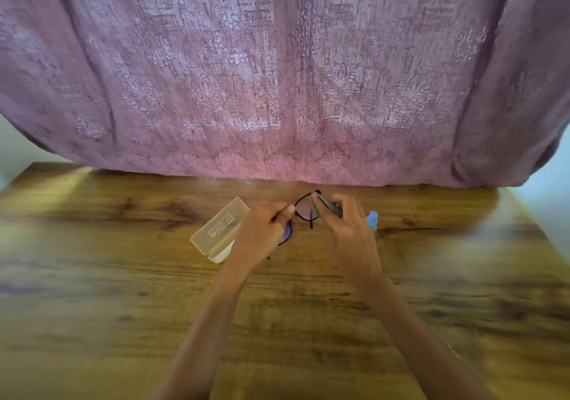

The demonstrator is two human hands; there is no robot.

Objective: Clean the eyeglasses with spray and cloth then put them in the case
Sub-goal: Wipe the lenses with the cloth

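My left hand (265, 230) pinches the black-framed eyeglasses (303, 210) by the frame and holds them above the table. My right hand (348, 223) presses a grey cloth (328, 206) against the right lens, with the fingers folded around it. The translucent beige case (220, 227) lies open on the table just left of my left hand, its lid tilted up. A small blue spray bottle (372, 218) shows only partly behind my right hand.
The wooden table (123, 291) fills the lower half of the view. A patterned mauve curtain (277, 75) hangs down to the table's far edge. Pale wall shows at both far corners.
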